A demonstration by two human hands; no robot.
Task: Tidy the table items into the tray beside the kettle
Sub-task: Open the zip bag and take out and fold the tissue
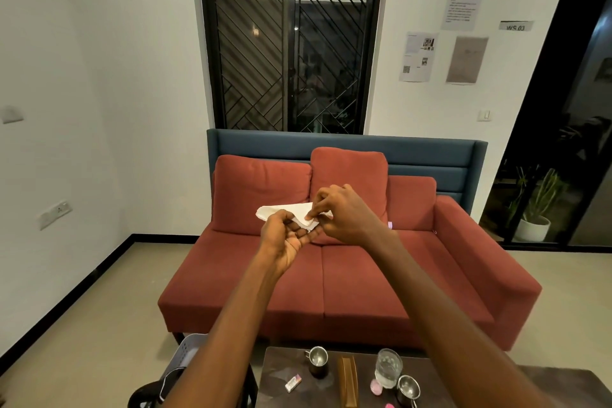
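Below, cups wait on the table. Both hands, left and right, pinch a napkin together, likely folding it; the tray, unseen, comes next.

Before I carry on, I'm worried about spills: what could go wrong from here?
1. Both hands, left and right, hold the cloth high; lowering the arms could clip the glass or a steel cup on the table.
2. The packet and comb lie nearby and could get wet.
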